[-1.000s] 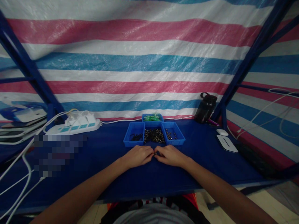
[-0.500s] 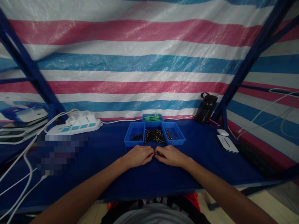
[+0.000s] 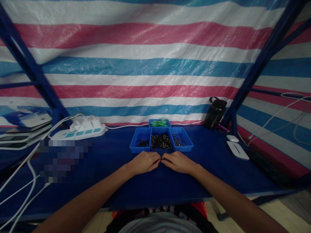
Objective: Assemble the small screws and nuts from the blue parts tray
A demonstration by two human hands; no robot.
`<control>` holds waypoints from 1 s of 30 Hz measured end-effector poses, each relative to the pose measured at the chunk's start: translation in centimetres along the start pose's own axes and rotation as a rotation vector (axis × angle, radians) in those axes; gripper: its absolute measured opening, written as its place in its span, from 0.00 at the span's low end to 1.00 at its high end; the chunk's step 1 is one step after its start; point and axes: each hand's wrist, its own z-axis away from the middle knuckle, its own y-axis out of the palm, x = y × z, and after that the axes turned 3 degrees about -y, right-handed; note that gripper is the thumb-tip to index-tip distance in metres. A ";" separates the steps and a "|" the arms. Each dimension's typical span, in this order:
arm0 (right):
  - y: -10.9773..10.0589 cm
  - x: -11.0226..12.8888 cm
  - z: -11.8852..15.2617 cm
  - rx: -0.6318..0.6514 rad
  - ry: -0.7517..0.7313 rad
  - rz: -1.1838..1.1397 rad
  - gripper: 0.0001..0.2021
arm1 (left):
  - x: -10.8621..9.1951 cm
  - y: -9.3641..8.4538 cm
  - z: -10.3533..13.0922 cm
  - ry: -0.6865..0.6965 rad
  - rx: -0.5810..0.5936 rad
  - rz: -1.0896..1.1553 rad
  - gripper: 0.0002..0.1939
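In the wide strip between trays (image 3: 138, 149) and table edge (image 3: 155, 202), hands (image 3: 143, 161) meet.

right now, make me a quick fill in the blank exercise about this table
There are ____ blue trays on the table. The left hand and right hand nearly meet in front of the ____ tray. The rearmost tray holds ____ pieces. The dark bottle stands to the trays' ____.

Missing words: four; middle; green; right.

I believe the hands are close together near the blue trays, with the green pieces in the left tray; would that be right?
Not quite: the head view shows the green pieces in the back tray; the left hand and right hand are as you say.
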 end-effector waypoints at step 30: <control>0.0 -0.2 0.2 -0.046 -0.029 -0.012 0.12 | 0.2 0.5 -0.1 -0.003 -0.003 0.120 0.07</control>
